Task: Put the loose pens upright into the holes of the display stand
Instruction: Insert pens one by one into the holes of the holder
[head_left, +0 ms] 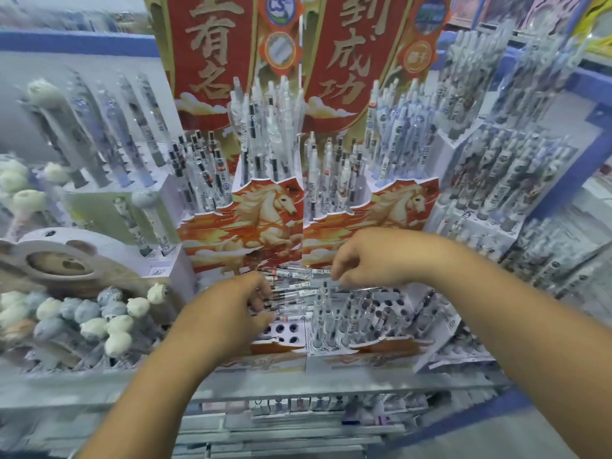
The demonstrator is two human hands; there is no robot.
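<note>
The red-and-gold cardboard display stand with a galloping horse printed on its tiers (371,207) fills the shelf; its rear tiers hold upright pens, while the white front tier (394,301) shows many dark empty holes. Across that front tier, left of centre, lies a pile of loose clear-barrelled pens with black and red parts (298,284), flat and sideways. The step in hand looks like gathering. The left hand (238,306) curls over the pile's left end; the right hand (361,260) pinches at its right end. Next, one pen must be separated, turned vertical and aimed at a hole. Fingertips are hidden, and blur obscures exactly which pens each hand holds.
</note>
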